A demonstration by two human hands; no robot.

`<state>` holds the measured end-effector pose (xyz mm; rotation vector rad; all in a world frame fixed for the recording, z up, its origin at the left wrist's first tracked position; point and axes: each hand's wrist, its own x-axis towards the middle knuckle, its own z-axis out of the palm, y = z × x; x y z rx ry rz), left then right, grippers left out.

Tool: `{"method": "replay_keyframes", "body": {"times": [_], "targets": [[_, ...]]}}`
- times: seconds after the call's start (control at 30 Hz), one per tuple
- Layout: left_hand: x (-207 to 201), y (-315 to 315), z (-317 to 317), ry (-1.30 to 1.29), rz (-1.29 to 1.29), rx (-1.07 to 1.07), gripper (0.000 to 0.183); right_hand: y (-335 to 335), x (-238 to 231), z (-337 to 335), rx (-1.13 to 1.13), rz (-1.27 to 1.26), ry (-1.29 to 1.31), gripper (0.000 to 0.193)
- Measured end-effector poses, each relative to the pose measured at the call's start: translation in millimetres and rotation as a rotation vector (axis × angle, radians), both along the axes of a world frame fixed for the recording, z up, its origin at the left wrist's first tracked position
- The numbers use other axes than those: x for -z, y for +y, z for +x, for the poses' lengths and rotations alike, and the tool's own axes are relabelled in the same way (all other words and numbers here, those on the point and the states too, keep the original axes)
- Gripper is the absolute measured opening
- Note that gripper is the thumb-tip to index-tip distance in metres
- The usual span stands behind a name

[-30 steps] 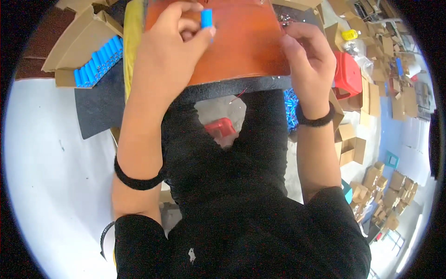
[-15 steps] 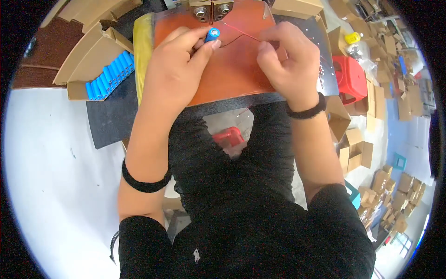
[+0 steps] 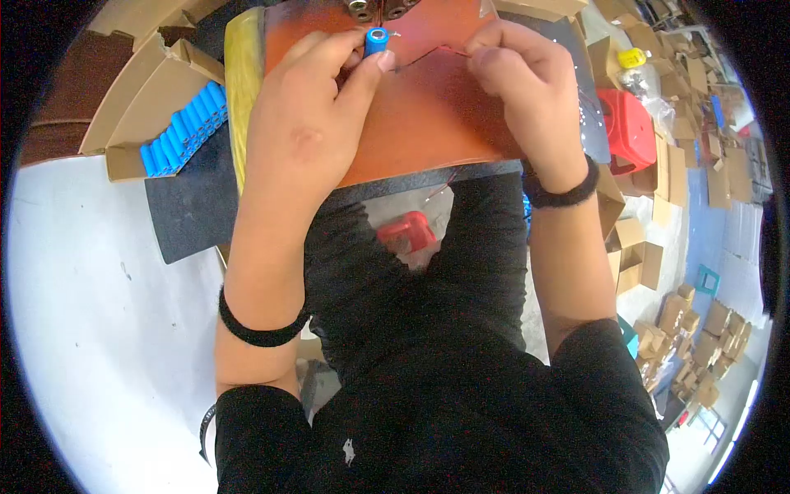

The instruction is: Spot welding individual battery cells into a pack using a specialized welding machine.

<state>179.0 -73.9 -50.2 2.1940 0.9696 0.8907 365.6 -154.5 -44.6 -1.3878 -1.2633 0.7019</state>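
Between the thumb and fingers of my left hand [image 3: 309,123] is a blue cylindrical battery cell [image 3: 377,41], its metal end facing up. My right hand [image 3: 527,86] pinches thin red and black wires [image 3: 436,52] that stretch across toward the cell. Where the wires meet the cell is too small to make out. Both hands are over an orange-brown mat [image 3: 428,123] on the work table. Just beyond the cell, at the mat's far edge, stand metal round parts [image 3: 395,10] of a device, partly cut off by the view.
To the left, an open cardboard box [image 3: 123,123] holds several blue cells [image 3: 185,132]. A yellow strip [image 3: 243,99] lines the mat's left edge. On the right are a red stool [image 3: 629,132] and several cardboard boxes [image 3: 638,255]. Small bits lie on the dark tabletop [image 3: 597,123].
The cell in my left hand has tipped more upright and risen slightly. My right hand has moved a little right and up, still pinching the wires. The view has shifted slightly.
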Motion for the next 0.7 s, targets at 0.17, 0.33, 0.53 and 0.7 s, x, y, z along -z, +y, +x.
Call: {"method": "replay_keyframes", "body": {"times": [0.17, 0.33, 0.53, 0.7], "targets": [[5.3, 1.4, 1.1, -0.036, 0.024, -0.020, 0.024, 3.2, -3.2, -3.3, 0.019, -0.047, 0.023, 0.014], [4.5, 1.6, 0.9, -0.044, 0.055, -0.005, 0.023, 2.6, -7.3, -6.8, -0.021, -0.091, 0.105, 0.014], [-2.1, -4.8, 7.8, 0.022, 0.014, -0.045, 0.032, 13.8, 20.4, 6.5, -0.332, 0.503, 0.205, 0.014], [0.2, -2.1, 1.6, -0.051, -0.111, -0.053, 0.029, 5.6, -0.6, -8.9, -0.022, -0.007, 0.063, 0.014]]}}
